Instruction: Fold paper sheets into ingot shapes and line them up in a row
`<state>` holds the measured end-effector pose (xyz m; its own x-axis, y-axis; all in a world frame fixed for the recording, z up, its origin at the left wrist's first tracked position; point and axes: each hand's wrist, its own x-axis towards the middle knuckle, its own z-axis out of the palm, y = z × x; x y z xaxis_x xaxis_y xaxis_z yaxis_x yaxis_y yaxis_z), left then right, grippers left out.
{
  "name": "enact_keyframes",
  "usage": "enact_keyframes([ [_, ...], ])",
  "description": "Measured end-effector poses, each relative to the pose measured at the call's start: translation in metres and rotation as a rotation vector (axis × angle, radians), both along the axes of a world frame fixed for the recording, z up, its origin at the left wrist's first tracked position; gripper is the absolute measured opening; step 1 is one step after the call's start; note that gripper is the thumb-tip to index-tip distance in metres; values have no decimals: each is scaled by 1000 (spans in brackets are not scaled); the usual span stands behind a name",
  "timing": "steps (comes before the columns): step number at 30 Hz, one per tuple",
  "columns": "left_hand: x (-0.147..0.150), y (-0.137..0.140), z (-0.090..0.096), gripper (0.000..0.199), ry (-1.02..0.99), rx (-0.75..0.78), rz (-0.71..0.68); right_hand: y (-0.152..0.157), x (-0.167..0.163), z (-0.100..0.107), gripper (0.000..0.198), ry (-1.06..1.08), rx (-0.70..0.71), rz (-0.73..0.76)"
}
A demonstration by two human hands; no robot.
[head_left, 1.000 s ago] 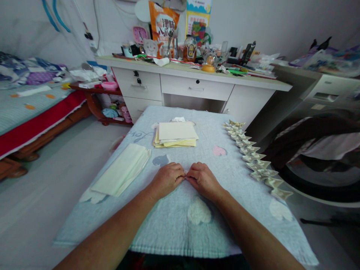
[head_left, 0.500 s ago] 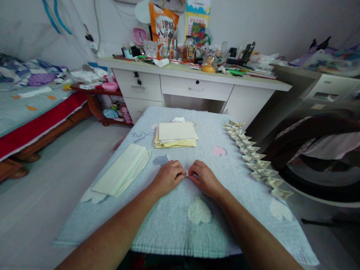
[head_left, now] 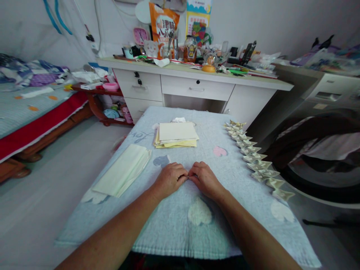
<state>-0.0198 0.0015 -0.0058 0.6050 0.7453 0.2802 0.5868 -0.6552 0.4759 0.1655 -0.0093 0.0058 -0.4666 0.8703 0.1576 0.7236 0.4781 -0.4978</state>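
Note:
My left hand (head_left: 171, 178) and my right hand (head_left: 205, 179) meet over the middle of the cloth-covered table (head_left: 168, 232). Both are closed, fingertips pinching a small piece of folded paper (head_left: 188, 177) that is mostly hidden between them. Beyond the hands lies a stack of cream and yellow paper sheets (head_left: 178, 131). A pile of long pale green-white paper (head_left: 120, 170) rests to the left of my left hand. Along the right edge runs a row of folded paper boats (head_left: 257, 165), pointed at their ends.
A white desk (head_left: 197, 88) crowded with jars, bags and papers stands behind the table. On the right is a washing machine (head_left: 317, 90) with dark cloth at its door. To the left are a bed (head_left: 33, 108) and a low red-brown shelf (head_left: 95, 105).
My hands have drawn slightly closer together, the left moving a little right, so the paper between the fingertips shows less. The paper piles and folded boats stay where they were.

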Motion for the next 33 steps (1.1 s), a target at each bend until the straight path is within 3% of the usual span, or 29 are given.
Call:
enact_keyframes([
  [7, -1, 1, 1, 10, -37, -53, 11, 0, 11, 6, 17, 108, -85, -35],
  [14, 0, 1, 2, 11, -20, -43, 14, 0, 5, 2, 8, 43, -33, -13],
  [22, 2, 0, 4, 13, -21, -62, 55, 0, -1, 1, 12, -89, 20, -41],
  [33, 5, 2, 2, 16, -45, -99, 81, 3, 5, 5, 11, -1, -118, -76],
])
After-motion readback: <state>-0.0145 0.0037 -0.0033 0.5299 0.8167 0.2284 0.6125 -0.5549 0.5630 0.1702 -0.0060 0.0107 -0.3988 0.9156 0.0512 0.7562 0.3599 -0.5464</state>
